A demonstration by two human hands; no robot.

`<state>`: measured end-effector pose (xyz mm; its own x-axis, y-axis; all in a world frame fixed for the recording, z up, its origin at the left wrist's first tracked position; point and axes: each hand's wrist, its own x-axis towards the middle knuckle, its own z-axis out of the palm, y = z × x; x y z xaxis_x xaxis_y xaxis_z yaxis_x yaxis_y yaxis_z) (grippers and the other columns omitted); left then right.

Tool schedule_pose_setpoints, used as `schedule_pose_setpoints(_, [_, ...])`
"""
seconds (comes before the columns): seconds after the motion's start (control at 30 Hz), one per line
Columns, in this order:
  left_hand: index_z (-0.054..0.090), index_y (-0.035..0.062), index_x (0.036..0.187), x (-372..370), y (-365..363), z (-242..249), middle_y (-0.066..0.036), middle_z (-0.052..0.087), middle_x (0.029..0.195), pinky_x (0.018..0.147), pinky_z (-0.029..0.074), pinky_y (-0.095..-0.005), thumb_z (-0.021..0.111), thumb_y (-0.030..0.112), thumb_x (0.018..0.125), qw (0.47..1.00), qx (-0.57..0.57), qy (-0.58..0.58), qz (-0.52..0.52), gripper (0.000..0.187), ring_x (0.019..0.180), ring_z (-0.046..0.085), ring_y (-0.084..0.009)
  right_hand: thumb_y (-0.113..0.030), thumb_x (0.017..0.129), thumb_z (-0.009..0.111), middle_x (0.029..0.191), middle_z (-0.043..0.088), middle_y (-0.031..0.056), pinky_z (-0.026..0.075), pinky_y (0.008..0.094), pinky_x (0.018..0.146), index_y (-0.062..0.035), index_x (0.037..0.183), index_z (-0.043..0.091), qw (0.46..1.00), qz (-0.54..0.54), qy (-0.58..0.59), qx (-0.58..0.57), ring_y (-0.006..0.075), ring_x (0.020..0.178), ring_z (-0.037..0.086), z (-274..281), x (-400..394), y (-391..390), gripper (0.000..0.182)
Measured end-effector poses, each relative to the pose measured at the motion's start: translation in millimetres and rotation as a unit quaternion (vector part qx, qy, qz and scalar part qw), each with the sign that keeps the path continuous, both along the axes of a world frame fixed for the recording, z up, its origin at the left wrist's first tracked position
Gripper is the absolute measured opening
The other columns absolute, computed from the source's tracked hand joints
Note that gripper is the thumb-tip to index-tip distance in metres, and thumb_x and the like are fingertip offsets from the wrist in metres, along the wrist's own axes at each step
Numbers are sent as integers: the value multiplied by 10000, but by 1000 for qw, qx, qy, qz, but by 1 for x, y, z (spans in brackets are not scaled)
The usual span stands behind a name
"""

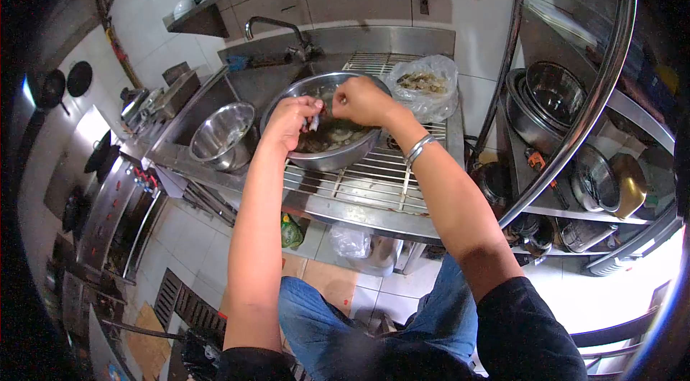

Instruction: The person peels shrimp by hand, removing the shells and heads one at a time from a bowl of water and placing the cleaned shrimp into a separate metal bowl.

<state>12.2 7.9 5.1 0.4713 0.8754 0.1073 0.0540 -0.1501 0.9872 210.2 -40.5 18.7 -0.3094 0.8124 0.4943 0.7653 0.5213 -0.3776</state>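
Note:
Over a large steel bowl (327,161), both of my hands are raised close together. My left hand (289,121) is closed, its thumb and fingers pinching a small greyish shrimp (314,123). My right hand (361,102) is curled in a pinch just to the right; whatever is between its fingers, if anything, is hidden. Murky water with pale pieces (334,138) lies in the bowl, partly covered by my hands. Beside the bowl at the right, a clear plastic bag (440,104) holds brownish shrimp or shells (422,82).
The bowl rests on a wire rack (374,183) over the steel sink counter. A smaller steel bowl (224,135) stands to the left, tilted. Behind is a faucet (298,47). Shelves with stacked pots (535,111) stand at the right behind a curved metal rail (586,126).

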Motion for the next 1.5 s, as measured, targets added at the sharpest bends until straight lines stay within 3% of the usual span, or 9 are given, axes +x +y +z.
schedule_pose_setpoints(0.17, [583,66,932,-10,19,-7,-58,606,802,516,374,-274,546,173,905,956,-165,-233,63,117,633,512,-151,-157,783,618,931,663,202,501,422,791,3,878,673,915,-209,179,295,352,885,636,1,52,24,194])
schedule_pose_setpoints(0.23, [561,72,904,-14,21,-5,-73,600,789,515,379,-294,521,169,904,936,-201,-278,79,105,641,515,-175,-157,797,619,959,660,212,495,431,819,21,909,671,919,-386,-29,69,372,893,634,-12,78,17,216])
schedule_pose_setpoints(0.37, [498,105,834,-14,25,-2,-103,589,780,533,386,-344,489,236,898,887,-279,-356,95,146,661,518,-243,-162,798,627,967,661,216,496,443,820,23,862,682,850,-445,-115,257,394,911,629,-18,64,6,204])
schedule_pose_setpoints(0.5, [481,146,797,-14,24,0,-97,594,774,549,376,-355,544,393,871,887,-287,-338,133,265,668,518,-252,-199,763,701,925,669,203,517,429,768,-16,770,695,987,-141,54,58,344,892,643,16,1,-1,183])
schedule_pose_setpoints(0.6, [480,152,769,-14,18,3,-70,580,706,537,374,-348,567,455,859,897,-275,-323,125,328,656,517,-245,-231,694,761,901,676,180,520,420,767,-58,817,702,990,-63,-74,-102,330,878,648,16,-27,-20,220])
schedule_pose_setpoints(0.83, [490,138,754,-11,13,6,17,437,575,446,309,-255,659,389,841,916,-240,-306,101,316,508,427,-138,-216,727,754,889,684,138,501,369,741,-38,939,681,985,13,-138,-99,287,824,651,-6,-14,-4,286])
schedule_pose_setpoints(1.07, [588,69,853,-8,8,13,31,475,608,392,239,-206,701,232,835,973,-164,-146,69,200,429,339,-55,-71,727,714,819,683,131,517,345,724,-43,1099,623,982,-41,184,-18,241,788,669,-4,-10,0,384])
schedule_pose_setpoints(1.23, [656,16,986,1,-24,22,22,605,727,382,213,-214,730,115,790,997,47,49,29,231,445,358,-13,-121,785,740,776,677,92,518,329,666,17,1077,583,877,49,459,-132,169,752,654,-8,-11,14,359])
schedule_pose_setpoints(1.5, [627,35,940,-1,-16,13,21,602,698,374,222,-203,710,102,815,999,38,21,8,164,420,355,-14,-162,783,750,848,684,91,513,338,728,6,1017,612,937,21,346,-45,180,811,649,-4,-16,9,320])
